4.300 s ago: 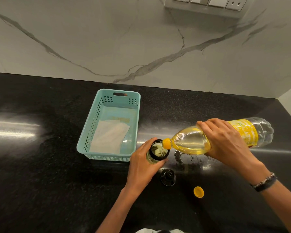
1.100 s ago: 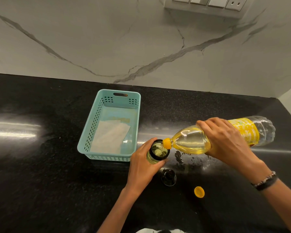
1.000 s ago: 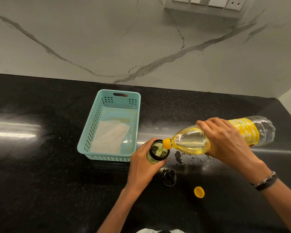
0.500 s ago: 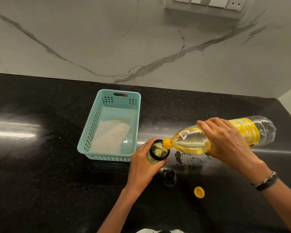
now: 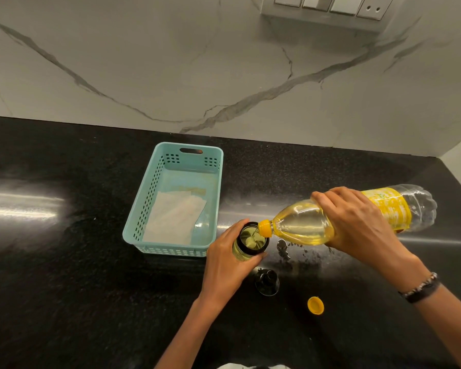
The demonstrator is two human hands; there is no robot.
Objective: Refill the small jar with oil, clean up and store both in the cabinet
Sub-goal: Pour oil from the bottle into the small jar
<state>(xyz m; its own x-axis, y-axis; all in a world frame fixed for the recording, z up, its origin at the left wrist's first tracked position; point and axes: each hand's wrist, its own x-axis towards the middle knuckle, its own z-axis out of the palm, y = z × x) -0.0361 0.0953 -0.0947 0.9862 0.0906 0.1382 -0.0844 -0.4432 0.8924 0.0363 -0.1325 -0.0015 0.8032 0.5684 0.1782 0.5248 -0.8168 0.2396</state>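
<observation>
A small glass jar [image 5: 251, 240] with a black rim stands on the black counter [image 5: 64, 288], holding yellow oil. My left hand [image 5: 225, 265] grips its side. My right hand [image 5: 357, 225] holds a large clear oil bottle [image 5: 304, 227] with a yellow label, tipped nearly flat, its yellow neck over the jar's mouth. A thin stream of oil runs into the jar. The jar's black lid [image 5: 267, 282] lies on the counter just in front of the jar. The bottle's yellow cap [image 5: 315, 305] lies to the lid's right.
A teal plastic basket [image 5: 210, 209] sits left of the jar with a white paper towel [image 5: 175, 219] inside. Oil droplets [image 5: 293, 250] are spilled on the counter under the bottle. A marble wall with a switch panel [image 5: 328, 4] rises behind.
Almost nothing differs. Both hands keep their positions and the bottle stays tipped over the jar; its base has risen very slightly.
</observation>
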